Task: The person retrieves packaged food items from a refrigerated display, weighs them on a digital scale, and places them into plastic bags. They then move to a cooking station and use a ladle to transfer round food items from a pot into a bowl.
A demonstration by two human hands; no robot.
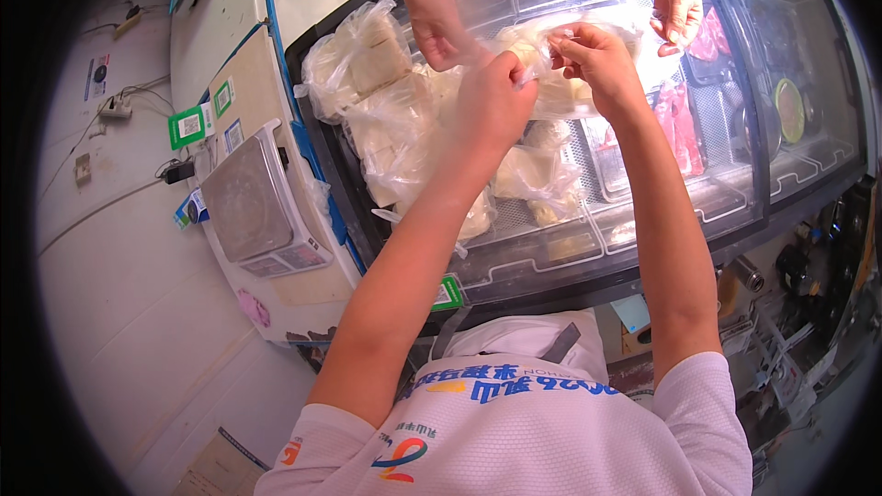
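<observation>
My left hand [499, 100], partly blurred, pinches the plastic of a clear bag [527, 52] over the chest freezer [475, 279]. The fingertips of my right hand [596, 62] grip the same bag on its other side. Pale food shows through the plastic. Below and left of my hands lie several clear bags of pale, squarish food [382, 124], some knotted. Close beyond my left hand is another person's hand [437, 31], its fingers partly blurred. That person's other hand [677, 3] hangs farther right, apart from mine, its fingers pointing down.
A digital scale [248, 200] stands on the counter at left, near a green card with a printed code [191, 125] and a crumpled pink cloth [253, 308]. Packs of pink meat [679, 131] lie in the freezer's right part. A dark lid frame [758, 172] crosses it.
</observation>
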